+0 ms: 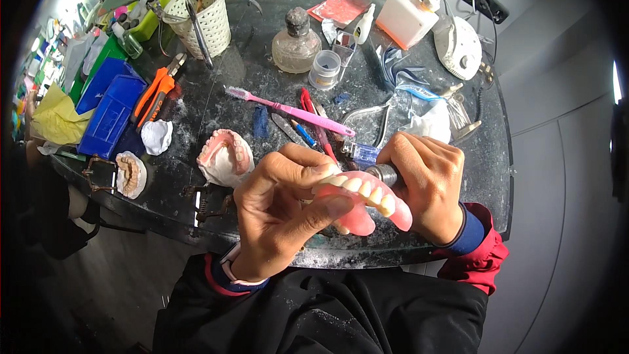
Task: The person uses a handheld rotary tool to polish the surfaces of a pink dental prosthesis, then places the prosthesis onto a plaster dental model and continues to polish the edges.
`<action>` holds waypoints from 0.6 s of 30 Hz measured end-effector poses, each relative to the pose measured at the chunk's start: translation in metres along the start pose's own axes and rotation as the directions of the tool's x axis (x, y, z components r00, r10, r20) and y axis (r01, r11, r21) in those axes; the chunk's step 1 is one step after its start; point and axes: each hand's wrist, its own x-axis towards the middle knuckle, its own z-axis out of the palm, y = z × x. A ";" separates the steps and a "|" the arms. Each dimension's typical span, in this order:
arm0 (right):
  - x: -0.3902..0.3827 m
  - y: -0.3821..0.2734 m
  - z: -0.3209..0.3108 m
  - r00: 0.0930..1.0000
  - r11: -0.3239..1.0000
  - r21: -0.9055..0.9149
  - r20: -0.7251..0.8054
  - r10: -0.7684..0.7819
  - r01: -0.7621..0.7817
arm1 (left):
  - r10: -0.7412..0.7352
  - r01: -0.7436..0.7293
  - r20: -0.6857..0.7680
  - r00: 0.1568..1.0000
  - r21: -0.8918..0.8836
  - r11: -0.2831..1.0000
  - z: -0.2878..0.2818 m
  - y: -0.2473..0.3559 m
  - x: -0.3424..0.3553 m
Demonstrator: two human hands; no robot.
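A pink denture [394, 213] with a row of cream teeth is held over the front edge of the table, pinched between the thumb and fingers of my left hand [275, 196]. Close behind it, my right hand [429, 187] wraps round a dark grey metal handpiece [384, 174], whose end comes up to the denture's far side. The denture hides the tip, so contact cannot be made out. Left of my left hand lies a plaster dental model [226, 158] with pink gum and teeth. A pink toothbrush [298, 113] stretches across the tabletop beyond both hands.
Orange-handled pliers [154, 97], a blue tray [113, 115] and a smaller plaster model [131, 176] are on the left. Farther back stand a white tool basket [196, 26], a glass burner [296, 46] and a white canister [406, 18]. White dust covers the dark table [196, 108].
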 end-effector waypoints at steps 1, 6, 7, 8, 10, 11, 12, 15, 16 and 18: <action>0.000 0.000 0.000 1.000 1.000 -0.007 0.002 0.000 0.000 | 0.000 0.000 0.001 1.000 0.000 1.000 0.000 0.001 0.000; 0.000 0.000 -0.001 1.000 1.000 -0.015 0.005 -0.001 0.001 | 0.002 -0.002 0.007 1.000 -0.045 0.999 0.002 0.001 0.002; 0.000 -0.001 -0.001 1.000 1.000 -0.017 -0.002 0.006 -0.006 | 0.003 -0.002 0.007 1.000 -0.045 0.999 0.002 0.001 0.002; 0.000 0.000 -0.001 1.000 1.000 -0.017 -0.002 0.005 -0.005 | -0.004 0.004 0.003 1.000 -0.055 0.998 0.003 0.001 0.001; 0.000 0.000 -0.002 1.000 1.000 -0.025 -0.004 -0.010 0.010 | -0.010 0.010 -0.001 1.000 -0.066 0.998 0.003 0.001 0.001; 0.001 0.000 -0.002 1.000 1.000 -0.024 -0.004 -0.011 0.011 | 0.002 -0.002 0.006 1.000 -0.044 0.999 0.001 0.000 0.001; 0.001 -0.001 -0.002 1.000 1.000 -0.027 -0.001 -0.006 0.006 | 0.014 -0.014 0.013 1.000 -0.022 1.000 0.000 -0.001 0.001; 0.000 0.001 -0.003 1.000 1.000 -0.027 -0.001 -0.014 0.014 | -0.009 0.010 0.007 1.000 -0.053 0.999 0.003 0.002 0.001; 0.000 0.002 -0.002 0.999 0.999 -0.016 -0.008 -0.036 0.036 | -0.010 0.010 0.005 1.000 -0.049 0.999 0.002 0.001 0.000; 0.001 0.001 -0.005 0.999 0.999 -0.026 -0.002 -0.033 0.033 | 0.018 -0.017 0.015 1.000 -0.021 1.000 0.000 -0.001 0.000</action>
